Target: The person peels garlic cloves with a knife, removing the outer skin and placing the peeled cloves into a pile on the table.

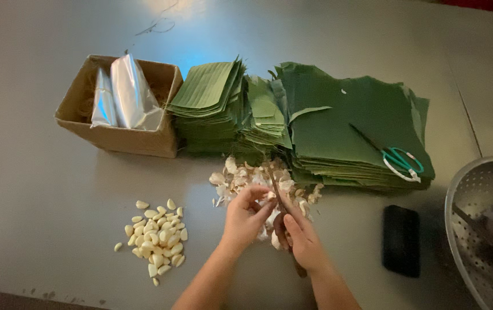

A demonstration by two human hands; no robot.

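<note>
Garlic skins (258,178) litter a grey table (45,189), seemingly dim-lit.

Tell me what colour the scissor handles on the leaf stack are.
Teal-green with white, on the scissors; head view.

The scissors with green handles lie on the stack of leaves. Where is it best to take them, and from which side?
Probably by the green handle loops of the scissors, coming from the right and above. They lie flat on the leaf stack, loops toward the near right edge, closed blades pointing up-left, away from that approach.
</note>
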